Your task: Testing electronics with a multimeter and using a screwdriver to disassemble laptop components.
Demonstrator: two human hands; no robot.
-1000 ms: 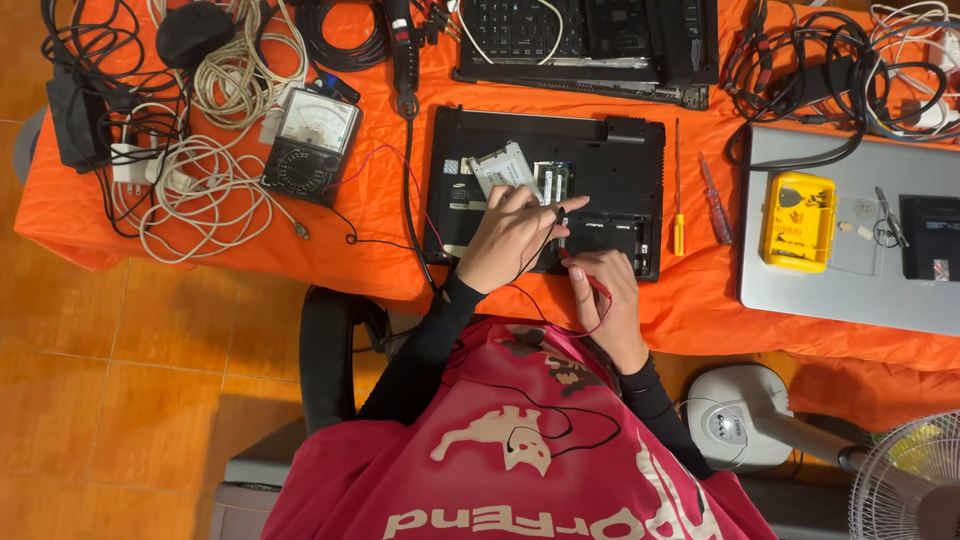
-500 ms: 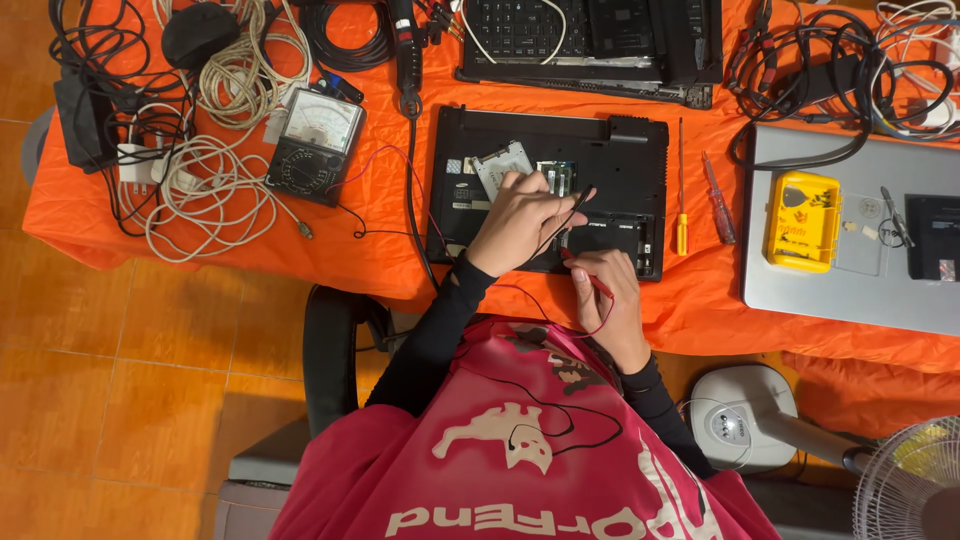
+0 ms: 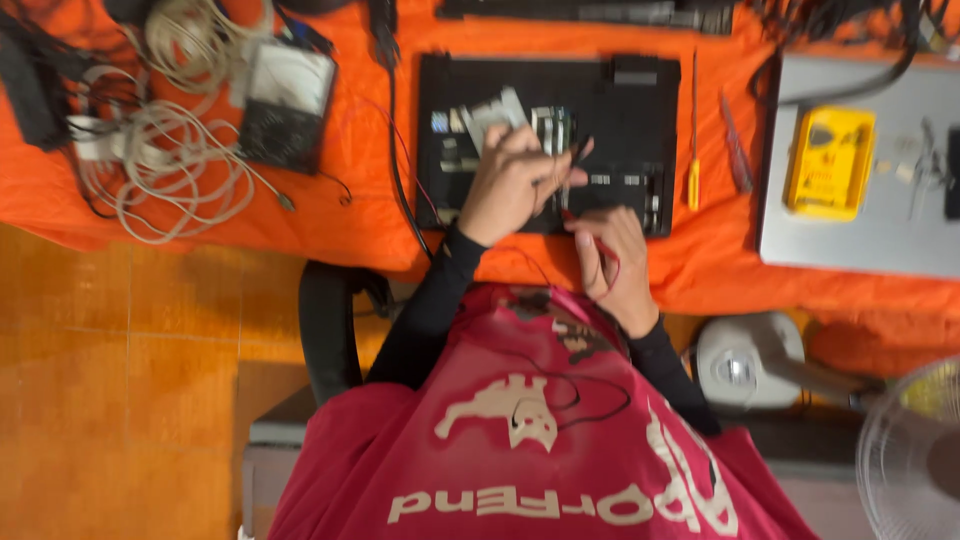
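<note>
So the whole bench is covered by a bright orange cloth [image 3: 350, 190], draped over the near edge, and below it a floor of glossy orange-brown tiles [image 3: 120, 380] can be seen on the left. An opened black laptop base with its innards exposed [image 3: 620, 110] is laid flat in the middle of the cloth. The left hand [image 3: 515, 185] is rested on top of that base, fingers curled and pressed together around a thin dark probe [image 3: 572, 165] that's pointed at the exposed boards; the view is blurry, so the exact contact spot can't be made out. The right hand [image 3: 612, 262] is kept at the near edge of the base, fingers pinched on a thin red probe [image 3: 592, 232], with red wire trailing along the palm. To the left, a black analogue meter with a pale dial [image 3: 285, 105] is set beside a tangle of off-white cable [image 3: 165, 165]. Just right of the base, a slim yellow-handled screwdriver [image 3: 693, 140] is laid, and well beyond it a yellow boxy tester [image 3: 828, 160] is parked on a closed silver laptop [image 3: 860, 230]. Lower right, a grey fan base [image 3: 745, 365] and a white wire fan guard [image 3: 915, 455] are stood on the floor. A black chair arm [image 3: 328, 335] is seen beside the person's red printed shirt [image 3: 520, 450].
</note>
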